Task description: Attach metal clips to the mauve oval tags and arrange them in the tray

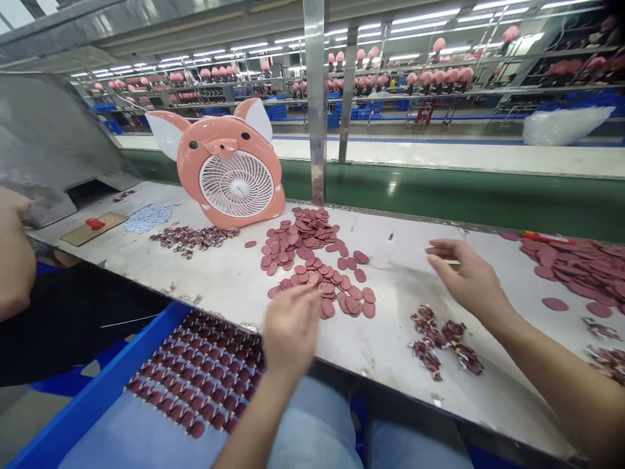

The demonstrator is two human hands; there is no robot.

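Note:
Maroon oval discs [336,280] lie in a loose heap at the middle of the white worktop [385,355]. Over the near edge of that heap is my left hand [293,326], smeared by motion, its fingers bent and partly hidden; whether it holds a disc cannot be made out. My right hand [461,273] hovers above the worktop to the right of the heap, its fingers stretched out and apart, with nothing seen in it. Just below it lie small bunches of dark red and white pieces [430,332], too small to name.
A pink pig-shaped fan [239,182] stands behind the heap. At lower left, a blue bin [112,384] holds rows of maroon pieces. More discs [581,273] lie at far right. Another person's arm [14,254] is at the left edge. A metal post [316,98] rises behind.

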